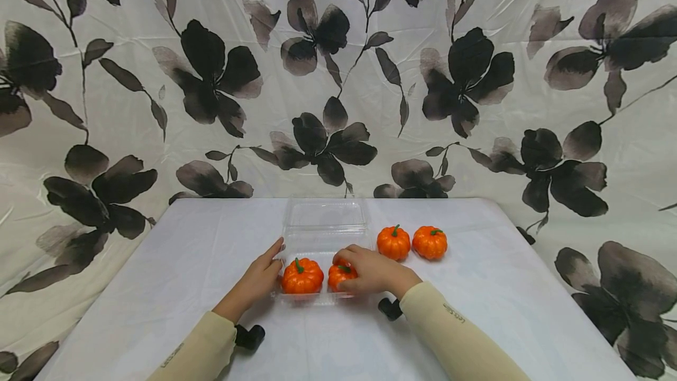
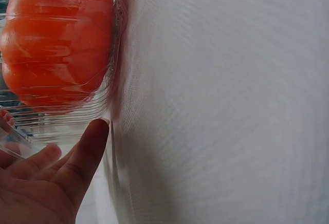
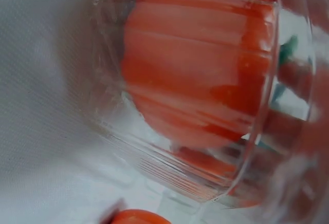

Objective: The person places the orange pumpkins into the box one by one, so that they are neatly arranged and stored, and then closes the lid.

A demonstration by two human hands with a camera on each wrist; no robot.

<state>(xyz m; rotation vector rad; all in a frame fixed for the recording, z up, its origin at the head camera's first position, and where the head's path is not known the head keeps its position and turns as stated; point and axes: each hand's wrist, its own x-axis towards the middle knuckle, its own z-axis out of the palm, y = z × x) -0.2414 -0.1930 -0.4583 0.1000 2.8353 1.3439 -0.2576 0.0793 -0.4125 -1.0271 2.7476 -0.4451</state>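
Observation:
A clear plastic clamshell container [image 1: 280, 300] lies on the table with its lid [image 1: 328, 214] folded back, away from me. An orange toy pumpkin [image 1: 301, 278] with a green stem sits in its left half. My right hand [image 1: 376, 272] grips a second toy pumpkin [image 1: 338, 277] in the right half, fingers over the far side and thumb at the near side. Through the container wall, the right wrist view shows this pumpkin [image 3: 195, 70] large. My left hand [image 1: 259, 280] is at the container's left side, its extended fingers touching the ribbed wall [image 2: 77, 108].
Two more orange toy pumpkins, a nearer one [image 1: 394, 243] and an outer one [image 1: 429, 243], stand side by side right of the container. A white cloth covers the table [image 1: 174, 287]. Behind it hangs a floral curtain [image 1: 328, 75].

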